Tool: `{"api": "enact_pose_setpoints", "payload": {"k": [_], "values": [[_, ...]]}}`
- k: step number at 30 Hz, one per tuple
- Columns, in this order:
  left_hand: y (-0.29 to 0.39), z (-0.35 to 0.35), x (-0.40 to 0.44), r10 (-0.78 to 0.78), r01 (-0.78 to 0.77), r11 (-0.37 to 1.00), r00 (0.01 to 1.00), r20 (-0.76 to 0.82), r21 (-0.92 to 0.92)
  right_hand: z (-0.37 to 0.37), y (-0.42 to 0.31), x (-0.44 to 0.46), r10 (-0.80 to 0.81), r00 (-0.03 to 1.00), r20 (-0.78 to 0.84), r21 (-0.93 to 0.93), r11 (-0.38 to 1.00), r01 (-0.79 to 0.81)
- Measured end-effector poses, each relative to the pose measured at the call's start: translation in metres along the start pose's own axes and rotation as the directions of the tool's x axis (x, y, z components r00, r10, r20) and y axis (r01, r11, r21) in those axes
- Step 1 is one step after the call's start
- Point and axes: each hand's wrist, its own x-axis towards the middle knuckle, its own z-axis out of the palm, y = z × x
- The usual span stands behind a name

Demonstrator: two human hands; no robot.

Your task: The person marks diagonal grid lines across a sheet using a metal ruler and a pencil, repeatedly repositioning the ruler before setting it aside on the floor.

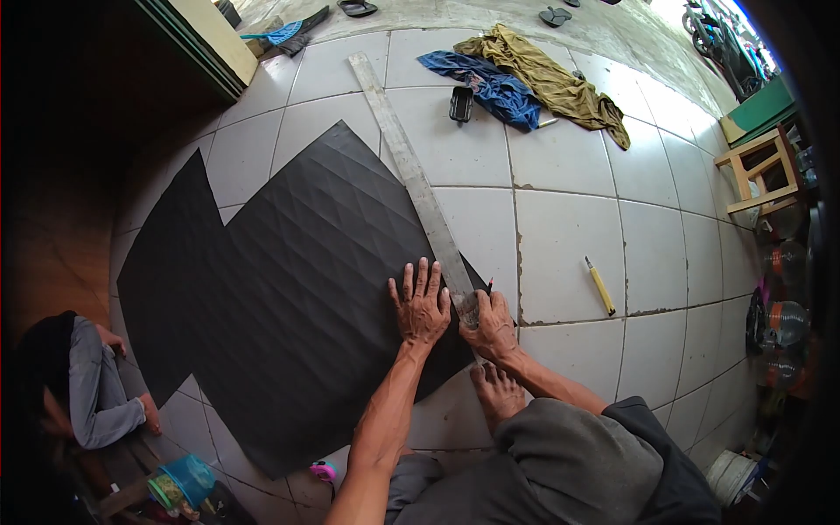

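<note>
A large black quilted sheet (289,289), cut with notches and angled edges, lies flat on the tiled floor. A long metal ruler (404,157) runs slantwise along its right edge, partly on the sheet. My left hand (422,304) is pressed flat on the sheet with fingers spread, beside the ruler. At the ruler's near end, my right hand (490,325) is closed, its fingers bent against the metal. A slim dark pencil (490,285) with a reddish part sticks up from that hand. My bare foot (499,391) is by the ruler's near end.
A yellow cutter knife (600,287) lies on the tiles to the right. Blue cloth (490,83), olive cloth (556,83) and a small black case (461,104) lie ahead. Another person's legs (101,385) are at left. A wooden stool (761,173) and bottles (786,324) line the right side.
</note>
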Motion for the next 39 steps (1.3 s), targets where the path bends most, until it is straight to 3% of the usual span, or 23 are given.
{"api": "enact_pose_setpoints", "payload": {"k": [14, 39], "values": [[0.0005, -0.0005, 0.0004, -0.006, 0.006, 1.0, 1.0, 0.001, -0.003, -0.0032, 0.0011, -0.0036, -0.033, 0.999, -0.038, 0.042, 0.999, 0.034], [0.0009, -0.0069, 0.0019, 0.003, -0.002, 1.0, 0.999, 0.053, -0.023, -0.0042, 0.0053, -0.004, -0.01, 0.999, 0.048, 0.063, 0.998, 0.007]]}}
